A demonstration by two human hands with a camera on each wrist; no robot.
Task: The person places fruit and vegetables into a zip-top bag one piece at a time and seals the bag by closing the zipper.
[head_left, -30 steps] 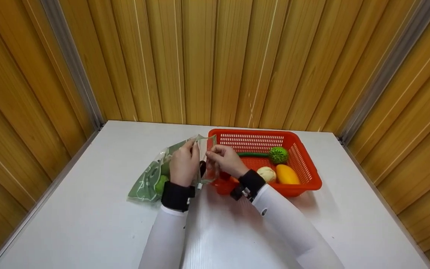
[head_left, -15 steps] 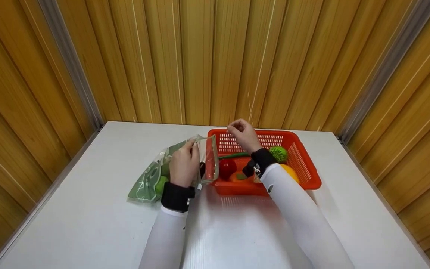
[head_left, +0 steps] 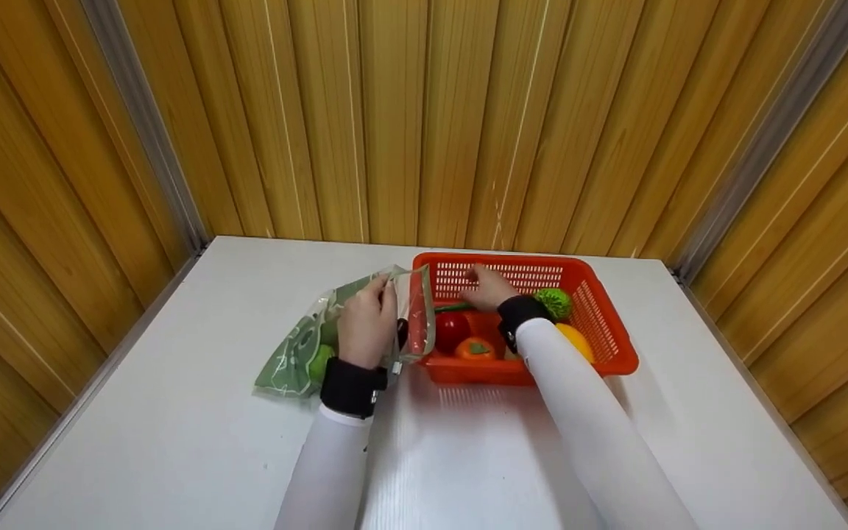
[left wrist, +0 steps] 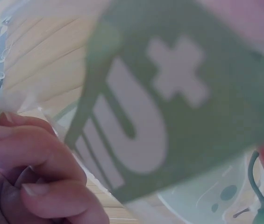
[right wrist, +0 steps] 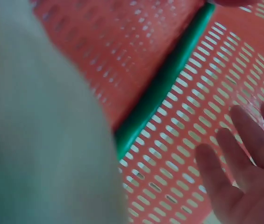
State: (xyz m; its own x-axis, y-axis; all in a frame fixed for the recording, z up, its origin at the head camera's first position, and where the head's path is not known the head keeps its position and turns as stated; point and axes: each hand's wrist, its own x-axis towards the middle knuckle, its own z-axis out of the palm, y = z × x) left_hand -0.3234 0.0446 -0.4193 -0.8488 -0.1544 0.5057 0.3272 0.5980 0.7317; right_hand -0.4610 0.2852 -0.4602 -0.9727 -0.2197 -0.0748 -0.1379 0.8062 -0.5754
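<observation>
a white table (head_left: 174, 442) stands in a corner of wood-panelled walls (head_left: 394, 118). on it sits an orange plastic basket (head_left: 601, 324) with slotted sides, and just to its left lies a clear plastic bag with green print (head_left: 288, 357), its open mouth held up and touching the basket's left edge. the basket holds a long green vegetable (head_left: 453, 306) lying along the back wall, a bumpy green ball-shaped fruit (head_left: 555, 302) at the back right, a yellow-orange fruit (head_left: 577, 340) partly hidden by the right sleeve, a red tomato (head_left: 450, 330) at the left and a small orange persimmon-like fruit (head_left: 475, 348) at the front. the bag holds round green fruits (head_left: 319, 361), seen through the plastic, and something dark near its mouth. the left hand (head_left: 366, 324) pinches the bag's rim with curled fingers, holding the mouth open. the right hand (head_left: 489, 287) is inside the basket with its fingers spread and relaxed, gripping nothing, close above the long green vegetable; the right wrist view shows the fingers (right wrist: 244, 163) over the basket's slotted floor beside it. half a second ago this hand was raised above the basket's back rim; a second ago it was at the bag's mouth beside the left hand, which has stayed in place
</observation>
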